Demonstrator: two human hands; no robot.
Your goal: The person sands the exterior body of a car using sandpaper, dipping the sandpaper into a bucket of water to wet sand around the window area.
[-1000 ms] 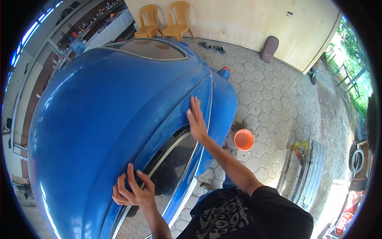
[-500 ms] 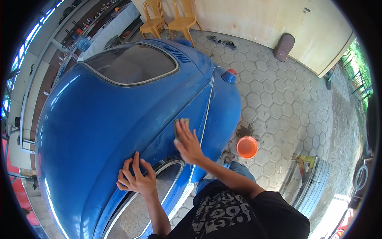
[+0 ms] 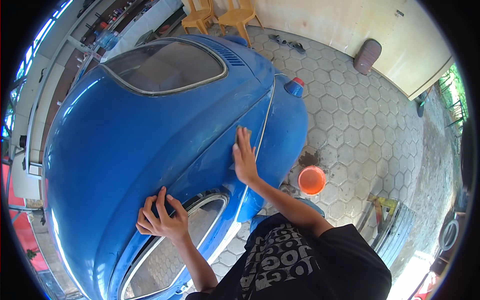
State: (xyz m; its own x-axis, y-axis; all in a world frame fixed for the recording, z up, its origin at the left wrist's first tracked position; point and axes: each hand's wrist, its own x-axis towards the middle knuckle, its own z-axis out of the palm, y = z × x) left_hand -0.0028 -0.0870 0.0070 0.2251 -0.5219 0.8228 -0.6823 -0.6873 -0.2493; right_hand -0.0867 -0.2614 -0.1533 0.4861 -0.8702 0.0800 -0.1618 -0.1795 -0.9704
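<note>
A rounded blue car (image 3: 125, 135) with a dark rear window (image 3: 167, 67) fills the left and middle. On its side panel, between the side window (image 3: 175, 245) and the rear fender (image 3: 285, 125), my right hand (image 3: 245, 160) lies with fingers together over a small greyish-tan pad (image 3: 248, 131). Most of that pad is hidden under the fingers, so I cannot tell whether it is sandpaper or a sponge. My left hand (image 3: 165, 215) rests on the roof edge above the side window, its fingers spread and bent, holding nothing.
An orange bucket (image 3: 311, 180) stands on the hexagonal paving (image 3: 345, 145), beside a wet patch. Farther right is a slatted wooden bench (image 3: 395, 230). Yellow plastic chairs (image 3: 240, 17), sandals (image 3: 287, 42) and a brown seat cushion (image 3: 367, 56) are near the far wall.
My right hand has slid the pad up along the panel, toward the car's rear. My left hand stays at the roof edge. The whole view has shifted slightly.
</note>
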